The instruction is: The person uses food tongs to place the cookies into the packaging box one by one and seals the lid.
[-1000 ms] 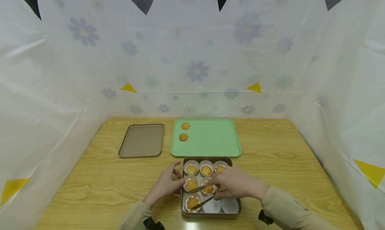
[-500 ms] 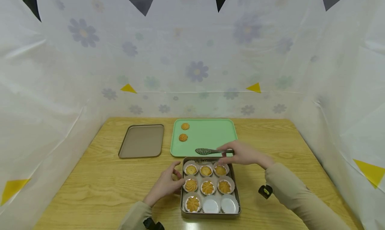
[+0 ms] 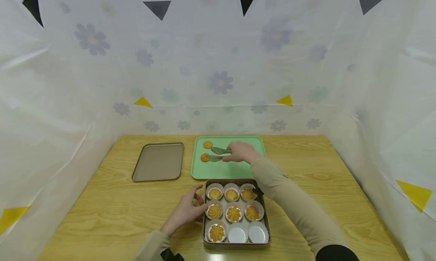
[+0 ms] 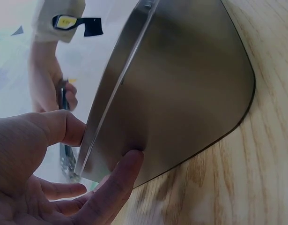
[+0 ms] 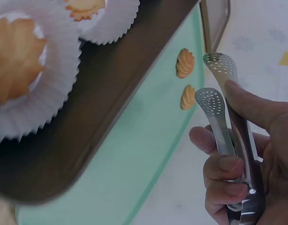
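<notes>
A metal baking tin (image 3: 237, 246) holds rows of white paper cups, several with a piped cookie (image 3: 217, 233) inside. Two cups in the front row, a middle one (image 3: 237, 233) and a right one (image 3: 258, 233), have no cookie. My left hand (image 3: 185, 211) rests against the tin's left side, thumb at the rim and a fingertip on the outer wall (image 4: 181, 89). Over the green tray (image 3: 235, 172), my right hand (image 3: 241, 152) grips metal tongs (image 5: 221, 119) with spread, perforated ends. These reach toward two cookies, the rear one (image 3: 207, 144) and the nearer one (image 3: 204, 157), overlapping the nearer one.
A brown square tray (image 3: 158, 162) lies left of the green tray on the wooden table (image 3: 112, 200). White flowered sheeting (image 3: 190, 64) hangs behind and at both sides. My right sleeve (image 3: 289, 193) passes over the tin's back right corner.
From over the tin, my right hand has moved away and left with the tongs, onto the green tray by the cookies. My left hand keeps its place at the tin.
</notes>
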### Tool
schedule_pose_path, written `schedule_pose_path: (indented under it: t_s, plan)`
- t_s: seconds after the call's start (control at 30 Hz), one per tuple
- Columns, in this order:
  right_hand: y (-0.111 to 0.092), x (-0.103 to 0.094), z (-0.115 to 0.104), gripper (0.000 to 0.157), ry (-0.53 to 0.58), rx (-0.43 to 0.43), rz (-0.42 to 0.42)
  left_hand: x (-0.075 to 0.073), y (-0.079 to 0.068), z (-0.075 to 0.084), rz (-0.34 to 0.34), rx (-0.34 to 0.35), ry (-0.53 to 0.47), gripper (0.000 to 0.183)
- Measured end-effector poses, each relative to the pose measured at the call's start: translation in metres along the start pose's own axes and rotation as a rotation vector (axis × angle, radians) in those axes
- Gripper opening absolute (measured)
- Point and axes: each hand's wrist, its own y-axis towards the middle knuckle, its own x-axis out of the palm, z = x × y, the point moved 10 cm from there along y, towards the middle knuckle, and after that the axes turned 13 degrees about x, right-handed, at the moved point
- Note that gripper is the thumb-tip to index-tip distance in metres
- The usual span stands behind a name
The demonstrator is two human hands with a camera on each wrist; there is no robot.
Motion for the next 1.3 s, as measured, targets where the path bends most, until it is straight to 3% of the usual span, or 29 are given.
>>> schedule_pose_path:
  t_s: [0.17, 0.27, 0.4, 0.7, 0.97, 1.3]
  plan:
    - [0.014, 0.01, -0.009, 0.041, -0.037, 0.06, 0.014, 0.0, 0.001, 0.001, -0.001, 0.01, 0.005, 0.068]
    - [0.02, 0.014, -0.013, 0.032, -0.051, 0.083, 0.02, -0.001, 0.001, 0.003, 0.006, 0.038, -0.01, 0.067]
    - [0.027, 0.018, -0.017, 0.031, -0.074, 0.107, 0.035, -0.002, 0.001, 0.008, 0.01, 0.093, -0.032, 0.065]
    - [0.029, 0.02, -0.029, 0.04, -0.062, 0.113, 0.056, 0.001, 0.001, 0.001, -0.007, 0.009, -0.03, 0.068]
    - [0.03, 0.024, -0.031, 0.043, -0.073, 0.128, 0.064, 0.002, 0.001, 0.002, -0.012, 0.01, -0.014, 0.068]
    - [0.026, 0.019, -0.035, 0.032, -0.094, 0.105, 0.103, 0.002, 0.001, 0.0, -0.013, -0.009, -0.006, 0.068]
